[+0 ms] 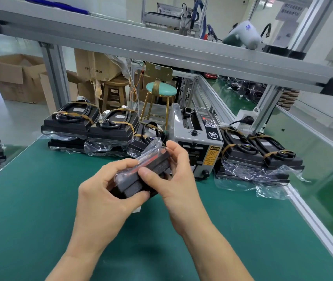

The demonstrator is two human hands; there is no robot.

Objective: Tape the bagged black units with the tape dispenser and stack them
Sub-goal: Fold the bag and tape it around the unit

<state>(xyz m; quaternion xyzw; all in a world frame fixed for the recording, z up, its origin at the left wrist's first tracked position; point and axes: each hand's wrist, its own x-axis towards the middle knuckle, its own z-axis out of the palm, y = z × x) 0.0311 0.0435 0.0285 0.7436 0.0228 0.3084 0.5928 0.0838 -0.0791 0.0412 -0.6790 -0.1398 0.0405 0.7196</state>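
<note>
Head view, looking down at a green bench point(40, 199). Held above the mat in both hands: one bagged black unit point(141, 177), tilted, bag mouth loose. Left hand point(104, 191) curled round its near end; right hand point(175, 175) gripping the far end, thumb pressed on top. Just behind, touching nothing: grey tape dispenser point(197, 138). Left stacks point(88, 128) and right stacks point(261, 157) of bagged units flanking it, so partly done. Left to do, seemingly: taping and stacking this one. No tape strip visible.
</note>
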